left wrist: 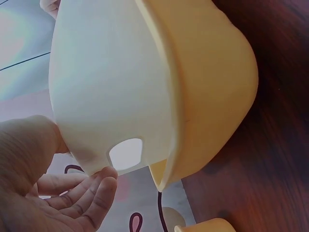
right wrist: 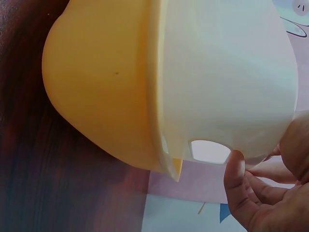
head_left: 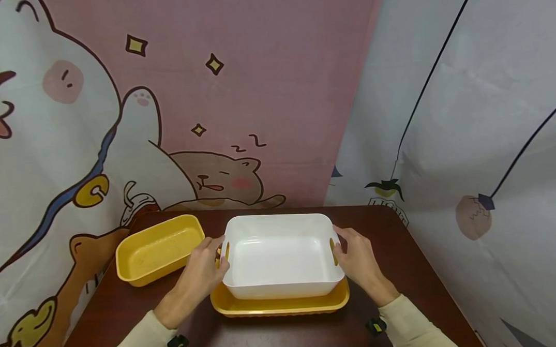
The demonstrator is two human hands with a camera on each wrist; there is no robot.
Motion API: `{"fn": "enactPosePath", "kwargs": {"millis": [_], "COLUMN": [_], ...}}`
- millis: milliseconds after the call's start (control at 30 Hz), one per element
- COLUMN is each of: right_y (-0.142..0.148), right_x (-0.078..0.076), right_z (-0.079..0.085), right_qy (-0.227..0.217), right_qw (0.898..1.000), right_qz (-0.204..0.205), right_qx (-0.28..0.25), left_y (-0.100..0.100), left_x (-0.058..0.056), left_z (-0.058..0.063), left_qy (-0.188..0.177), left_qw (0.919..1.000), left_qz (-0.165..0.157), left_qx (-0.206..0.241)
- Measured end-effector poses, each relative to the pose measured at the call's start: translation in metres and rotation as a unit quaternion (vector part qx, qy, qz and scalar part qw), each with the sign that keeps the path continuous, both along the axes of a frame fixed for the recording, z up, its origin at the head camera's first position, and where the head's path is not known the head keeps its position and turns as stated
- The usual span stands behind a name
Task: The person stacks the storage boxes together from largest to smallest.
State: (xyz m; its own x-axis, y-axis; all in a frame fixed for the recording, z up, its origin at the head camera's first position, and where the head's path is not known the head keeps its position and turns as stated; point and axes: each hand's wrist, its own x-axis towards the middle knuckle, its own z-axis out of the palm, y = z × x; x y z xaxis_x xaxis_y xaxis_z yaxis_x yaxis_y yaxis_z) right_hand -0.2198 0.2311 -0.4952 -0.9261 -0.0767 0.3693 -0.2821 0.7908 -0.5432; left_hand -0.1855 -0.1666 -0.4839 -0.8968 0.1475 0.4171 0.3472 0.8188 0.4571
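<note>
A white rectangular plastic bin (head_left: 281,256) with an oval handle hole in each short side sits partway inside a yellow bin (head_left: 284,306). My left hand (head_left: 202,267) pinches its left rim beside the hole, and my right hand (head_left: 360,260) pinches the right rim the same way. In the left wrist view, the thumb and fingers of the left hand (left wrist: 67,181) meet at the edge of the white wall (left wrist: 106,82), above the yellow rim. The right wrist view shows the right hand (right wrist: 263,193) with a fingertip near the handle hole.
Another yellow bin (head_left: 162,246) stands at the left back of the dark brown table (head_left: 383,231), angled, close to the left hand. A pink and white cartoon-printed cloth (head_left: 265,91) hangs behind the table, and a light printed cloth (head_left: 491,159) hangs on the right.
</note>
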Motion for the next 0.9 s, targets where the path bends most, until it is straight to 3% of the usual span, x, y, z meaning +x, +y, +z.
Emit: {"fn": "enactPosePath", "kwargs": {"millis": [900], "right_y": [-0.003], "right_x": [-0.001], "right_z": [-0.010], "right_qy": [0.000], "right_qw": [1.000], "right_qz": [0.002], "right_qx": [0.007], "left_y": [-0.003], "left_x": [-0.001], "left_z": [-0.013], "left_qy": [-0.007], "left_qw": [0.9999], "left_qz": [0.005], "left_qx": [-0.006]}}
